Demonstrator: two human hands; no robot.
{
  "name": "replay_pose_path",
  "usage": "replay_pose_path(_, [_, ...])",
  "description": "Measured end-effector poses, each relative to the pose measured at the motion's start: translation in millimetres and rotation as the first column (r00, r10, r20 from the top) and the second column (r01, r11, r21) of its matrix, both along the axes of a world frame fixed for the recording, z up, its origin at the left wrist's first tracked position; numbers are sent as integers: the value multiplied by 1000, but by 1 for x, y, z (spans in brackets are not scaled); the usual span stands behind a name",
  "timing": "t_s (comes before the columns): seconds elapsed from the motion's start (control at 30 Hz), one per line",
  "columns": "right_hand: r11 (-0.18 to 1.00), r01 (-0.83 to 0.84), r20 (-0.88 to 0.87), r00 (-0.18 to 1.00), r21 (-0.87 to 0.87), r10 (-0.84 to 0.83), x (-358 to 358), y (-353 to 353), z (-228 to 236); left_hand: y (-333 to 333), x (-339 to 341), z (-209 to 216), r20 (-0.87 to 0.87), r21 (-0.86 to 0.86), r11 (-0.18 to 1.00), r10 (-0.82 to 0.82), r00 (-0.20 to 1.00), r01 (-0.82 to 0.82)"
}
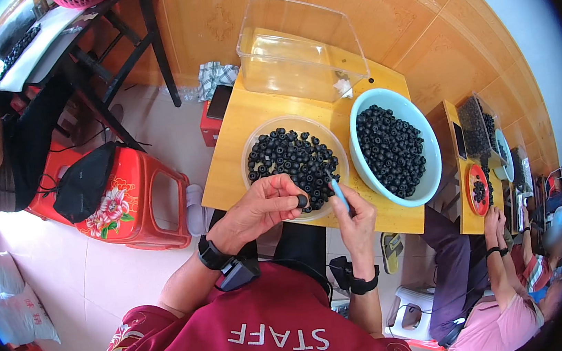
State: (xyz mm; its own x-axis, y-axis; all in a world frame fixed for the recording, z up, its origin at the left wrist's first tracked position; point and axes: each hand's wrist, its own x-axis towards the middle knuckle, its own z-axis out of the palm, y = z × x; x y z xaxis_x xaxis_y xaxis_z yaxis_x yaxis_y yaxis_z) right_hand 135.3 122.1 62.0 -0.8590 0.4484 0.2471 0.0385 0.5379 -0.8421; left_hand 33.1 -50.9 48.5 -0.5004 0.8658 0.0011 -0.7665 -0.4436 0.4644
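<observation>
My left hand point(254, 210) pinches one small round black piece point(302, 201) between thumb and fingertips. In my right hand point(356, 224) is a slim light-blue tool point(339, 195), held upright close to that piece; its working end is too small to make out. Both hands are over the near edge of a shallow translucent bowl point(246, 153). Many black pieces point(289, 154) lie in it, some showing a pale hole. To its right, a deeper light-blue basin point(433, 158) is heaped with similar black pieces point(392, 145).
Behind the bowls on the yellow table point(225, 175) stands a clear plastic bin point(298, 52). A red stool point(131, 199) with a black bag point(86, 184) is at left. Other people work at tables on both sides. Slippers point(392, 251) lie under the right side.
</observation>
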Motion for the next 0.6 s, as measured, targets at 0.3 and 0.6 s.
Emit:
replay_pose_path(0.3, [822, -199, -66, 979, -534, 194, -3, -35, 29, 2, 3, -2, -70, -100, 994, 25, 997, -32])
replay_pose_path(0.6, [656, -98, 15, 986, -748, 164, -2, -28, 21, 5, 4, 0, -103, -150, 989, 2, 995, -17])
